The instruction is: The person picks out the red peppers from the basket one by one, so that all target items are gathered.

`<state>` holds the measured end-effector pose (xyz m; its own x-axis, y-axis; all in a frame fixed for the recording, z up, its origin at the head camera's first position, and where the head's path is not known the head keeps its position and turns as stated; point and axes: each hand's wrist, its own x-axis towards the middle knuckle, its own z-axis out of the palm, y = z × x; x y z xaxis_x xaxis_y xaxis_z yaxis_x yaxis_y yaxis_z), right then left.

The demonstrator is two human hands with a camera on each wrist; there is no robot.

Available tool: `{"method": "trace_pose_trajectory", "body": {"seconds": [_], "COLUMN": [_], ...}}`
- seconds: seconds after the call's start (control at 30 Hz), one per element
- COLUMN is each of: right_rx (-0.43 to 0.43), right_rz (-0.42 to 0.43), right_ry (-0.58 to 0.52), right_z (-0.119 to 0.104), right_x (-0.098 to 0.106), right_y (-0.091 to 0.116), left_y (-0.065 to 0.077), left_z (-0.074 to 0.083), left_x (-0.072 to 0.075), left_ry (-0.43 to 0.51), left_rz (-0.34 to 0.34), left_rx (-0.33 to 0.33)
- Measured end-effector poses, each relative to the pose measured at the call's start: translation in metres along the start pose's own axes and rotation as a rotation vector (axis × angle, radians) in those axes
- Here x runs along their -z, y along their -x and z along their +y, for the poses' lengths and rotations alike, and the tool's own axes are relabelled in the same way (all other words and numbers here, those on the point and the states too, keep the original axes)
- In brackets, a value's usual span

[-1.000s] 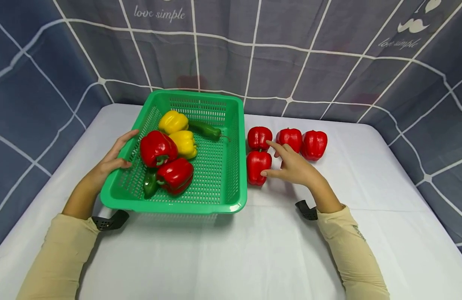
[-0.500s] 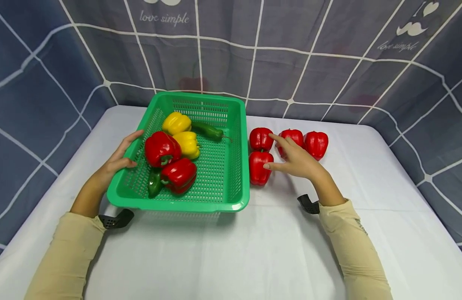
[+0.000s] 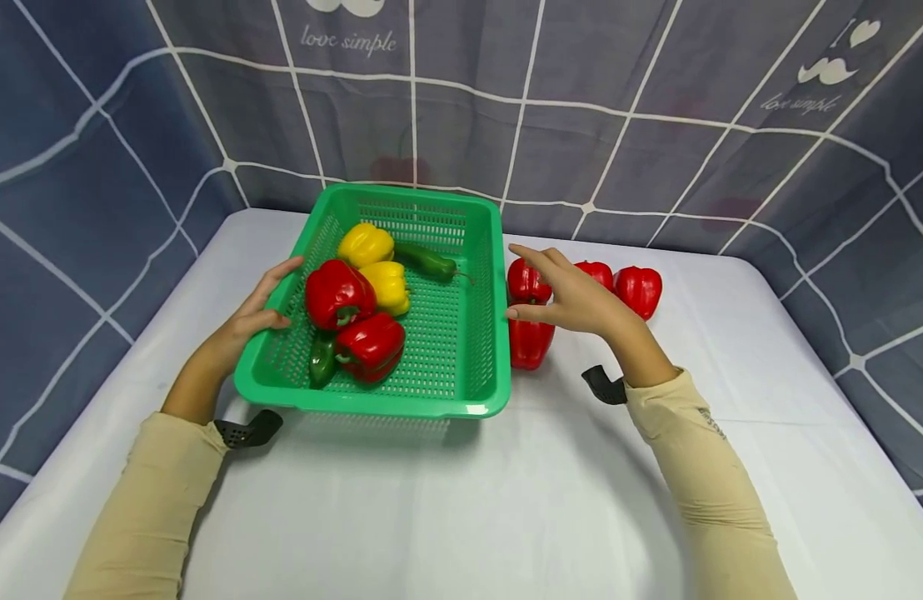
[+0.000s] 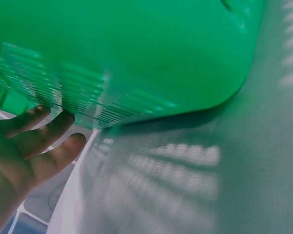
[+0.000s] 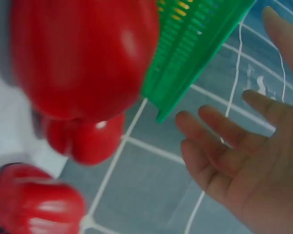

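Note:
A green plastic basket [image 3: 371, 406] with slotted walls stands on the white table. My left hand [image 3: 240, 333] grips its left rim, thumb and index finger over the top; in the left wrist view the lower fingers [image 4: 61, 151] lie along the outer wall. Inside are two red bell peppers [image 3: 340, 296], two yellow bell peppers [image 3: 386, 287], a long green pepper [image 3: 429, 262] and another green pepper [image 3: 322, 360]. My right hand [image 3: 570, 292] hovers with spread fingers, holding nothing, its fingertips close to the basket's right rim. Beneath it, partly hidden, are red bell peppers [image 3: 531, 343].
Further right on the table [image 3: 731, 467] sit two more red bell peppers [image 3: 638, 292], one partly behind the right hand. A dark grid-patterned curtain [image 3: 461, 108] closes off the back and both sides. Black wrist mounts [image 3: 606, 386] project from the sleeves.
My right hand has moved left from over the red bell peppers to the basket's right rim. The left hand keeps its place on the left rim. The head view has shifted slightly.

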<state>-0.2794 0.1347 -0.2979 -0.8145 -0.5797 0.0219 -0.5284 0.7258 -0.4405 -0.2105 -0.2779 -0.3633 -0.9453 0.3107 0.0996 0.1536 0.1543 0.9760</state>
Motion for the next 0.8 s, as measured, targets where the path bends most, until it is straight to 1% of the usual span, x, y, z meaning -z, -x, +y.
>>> {"method": "trace_pose_trajectory", "body": {"seconds": [0.1,0.17,0.27,0.37,0.43,0.6,0.73,0.8], "right_rx": [0.04,0.064,0.11,0.174,0.205,0.282,0.334,0.335], "right_rz": [-0.043,-0.077,-0.124,-0.156,-0.173,-0.204,-0.214,-0.221], "right_ry": [0.007,0.026,0.071,0.129,0.161,0.241,0.296,0.311], "right_z": [-0.014,-0.024,-0.04,-0.056,-0.067,-0.09,-0.102,-0.106], "right_x": [0.004,0.006,0.007,0.005,0.001,-0.009,-0.014,-0.014], "right_y": [-0.013,-0.022,-0.034,-0.047,-0.055,-0.072,-0.08,-0.082], "left_y": [0.0,0.0,0.0,0.001,0.001,0.001,0.002,0.003], "left_z": [0.001,0.001,0.001,0.0,0.001,0.002,0.002,0.003], "left_x": [0.001,0.001,0.001,0.0,-0.001,-0.001,-0.001,0.001], "left_ry": [0.015,0.005,-0.025,-0.036,-0.039,-0.03,-0.012,-0.01], "left_rz": [-0.005,-0.005,0.001,0.003,0.005,-0.002,-0.019,-0.023], "left_rx": [-0.003,-0.009,-0.027,-0.028,-0.03,-0.009,0.012,0.015]}}
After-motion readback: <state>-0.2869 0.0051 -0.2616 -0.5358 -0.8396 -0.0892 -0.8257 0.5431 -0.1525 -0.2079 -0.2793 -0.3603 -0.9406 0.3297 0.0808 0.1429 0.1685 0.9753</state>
